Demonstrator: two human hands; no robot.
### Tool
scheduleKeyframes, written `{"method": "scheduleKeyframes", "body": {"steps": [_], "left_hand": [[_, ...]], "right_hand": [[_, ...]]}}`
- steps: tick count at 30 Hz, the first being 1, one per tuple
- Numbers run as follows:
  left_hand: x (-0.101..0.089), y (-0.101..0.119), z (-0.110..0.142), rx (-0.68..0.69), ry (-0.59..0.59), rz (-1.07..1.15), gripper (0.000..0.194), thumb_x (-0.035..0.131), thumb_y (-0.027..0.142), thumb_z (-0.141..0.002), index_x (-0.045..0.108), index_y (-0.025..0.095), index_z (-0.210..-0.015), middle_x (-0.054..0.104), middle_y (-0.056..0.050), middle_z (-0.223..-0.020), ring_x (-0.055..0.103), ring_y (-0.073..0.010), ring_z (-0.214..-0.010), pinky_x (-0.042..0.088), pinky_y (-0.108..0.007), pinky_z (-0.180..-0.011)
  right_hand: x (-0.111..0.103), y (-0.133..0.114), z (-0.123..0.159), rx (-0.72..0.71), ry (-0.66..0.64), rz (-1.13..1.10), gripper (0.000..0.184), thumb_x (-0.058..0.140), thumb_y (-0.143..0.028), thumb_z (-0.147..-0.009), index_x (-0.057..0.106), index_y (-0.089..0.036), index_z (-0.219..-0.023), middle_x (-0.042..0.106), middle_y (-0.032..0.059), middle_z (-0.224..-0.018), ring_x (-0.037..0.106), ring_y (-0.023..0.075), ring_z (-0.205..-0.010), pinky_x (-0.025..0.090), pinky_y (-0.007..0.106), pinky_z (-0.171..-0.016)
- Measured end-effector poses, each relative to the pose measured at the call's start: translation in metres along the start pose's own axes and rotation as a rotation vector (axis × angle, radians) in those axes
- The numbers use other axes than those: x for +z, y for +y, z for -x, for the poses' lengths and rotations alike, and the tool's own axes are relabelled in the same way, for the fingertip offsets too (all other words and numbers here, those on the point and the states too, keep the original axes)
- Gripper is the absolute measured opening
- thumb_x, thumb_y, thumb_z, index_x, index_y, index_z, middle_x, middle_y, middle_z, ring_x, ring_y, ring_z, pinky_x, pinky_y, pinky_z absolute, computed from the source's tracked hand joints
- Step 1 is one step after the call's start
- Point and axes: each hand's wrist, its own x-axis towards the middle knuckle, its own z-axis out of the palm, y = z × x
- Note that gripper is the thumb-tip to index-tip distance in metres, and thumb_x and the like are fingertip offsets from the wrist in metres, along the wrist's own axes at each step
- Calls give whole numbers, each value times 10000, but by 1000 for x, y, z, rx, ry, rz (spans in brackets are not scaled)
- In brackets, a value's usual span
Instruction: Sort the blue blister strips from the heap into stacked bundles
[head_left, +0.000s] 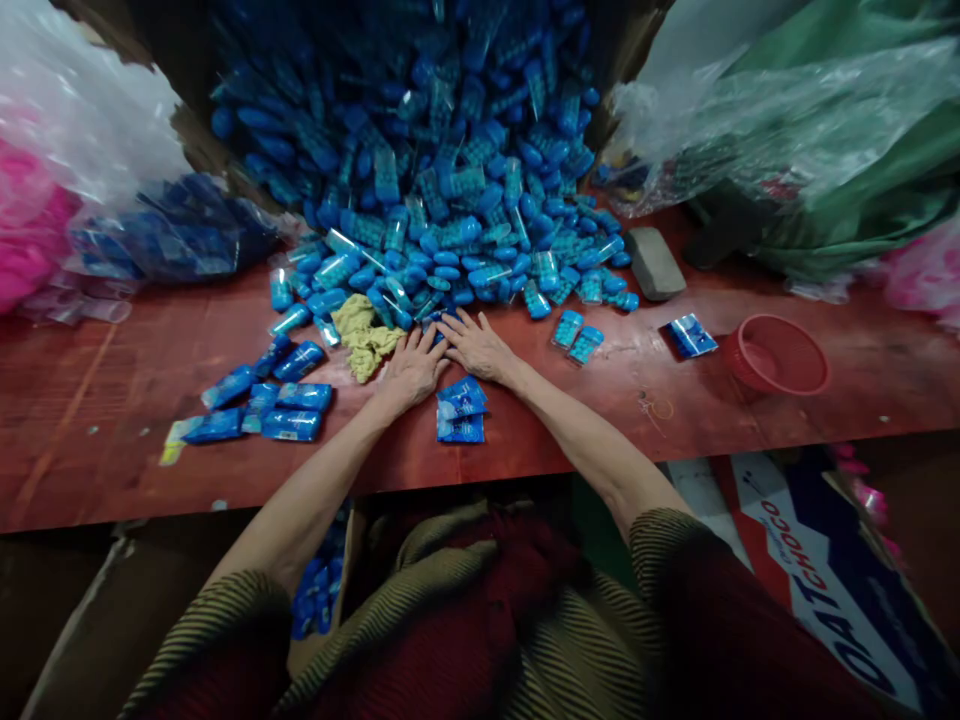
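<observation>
My left hand point(412, 368) lies on the red table with its fingers stretched forward. Beside it, my right hand point(478, 345) is spread palm down, and the fingertips of both nearly meet over a dark blue packet point(435, 322), mostly hidden under them. A crumpled yellow-green cloth point(363, 335) rests against the left hand's outer side. Between my wrists and the table's front edge are flat blue printed sleeves point(461, 410), overlapping one another. Just beyond my fingers begins a large heap of clear containers with blue caps and blue pieces inside point(450, 240).
Several filled blue packs point(292, 425) lie at left. Two clear blue-filled containers point(576, 335) sit right of my hands. Farther right are a grey block point(655, 263), a blue sleeve stack point(688, 336) and a red basket point(780, 355). Plastic bags point(165, 225) flank the heap.
</observation>
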Motion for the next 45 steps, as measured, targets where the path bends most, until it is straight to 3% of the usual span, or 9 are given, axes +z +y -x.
{"method": "scheduleKeyframes", "body": {"steps": [7,12,17,21,25,30,33,41,45], "left_hand": [[-2,-17,-3,75,55,17,421,361,275,-907,525,172,-1281,440,-143,-1422,386,-286,-1312,317,-489,-1061],[-8,-24,-2,102,96,130,404,330,220,-906,558,158,-1234,471,-139,-1393,436,-245,-1282,370,-439,-1048],[-2,7,43,-20,217,206,406,313,246,-928,542,179,-1257,504,-119,-1367,358,-259,-1340,339,-483,-1062],[7,43,88,-52,98,175,393,391,290,-909,555,197,-1253,497,-136,-1376,387,-308,-1316,340,-530,-1039],[7,57,105,-81,32,138,395,365,261,-914,573,237,-1249,483,-133,-1391,354,-324,-1337,306,-559,-1045],[1,51,90,-97,4,160,424,351,222,-908,540,221,-1288,452,-129,-1419,341,-312,-1346,310,-538,-1047],[-1,46,75,-38,-46,130,415,376,258,-904,549,258,-1280,434,-112,-1435,324,-343,-1348,304,-568,-1033],[-8,27,45,23,-71,13,440,366,294,-910,503,264,-1327,403,-145,-1446,311,-393,-1335,293,-614,-992],[-16,18,37,-56,-31,26,438,346,234,-907,522,214,-1307,429,-159,-1425,333,-365,-1330,290,-585,-1013]], "right_hand": [[4,-14,-6,86,80,9,505,338,-338,-953,353,-129,-1413,363,130,-1476,265,334,-1359,233,634,-1049],[-9,-19,-1,149,63,-99,466,428,-287,-929,405,-213,-1389,329,96,-1498,258,331,-1368,239,647,-1039],[-21,-37,61,173,174,-119,362,420,-269,-939,537,-243,-1281,458,100,-1408,317,293,-1342,220,612,-1061],[-5,-60,115,98,117,-94,290,459,-293,-924,632,-239,-1150,568,111,-1278,386,308,-1281,242,622,-1039],[11,-73,136,77,132,-99,289,437,-237,-928,648,-249,-1125,589,111,-1234,403,292,-1255,243,614,-1040],[6,-78,133,100,160,-127,241,463,-288,-920,697,-257,-966,631,89,-1075,499,239,-1097,233,570,-1058],[1,-80,131,121,128,-97,243,458,-291,-920,676,-251,-1020,631,90,-1030,524,231,-1014,236,576,-1052],[4,-76,111,106,63,-75,356,390,-273,-949,530,-208,-1270,546,134,-1294,377,304,-1274,227,654,-1029],[1,-66,97,100,7,-107,379,440,-280,-932,511,-237,-1302,500,128,-1354,353,312,-1308,258,630,-1031]]}}
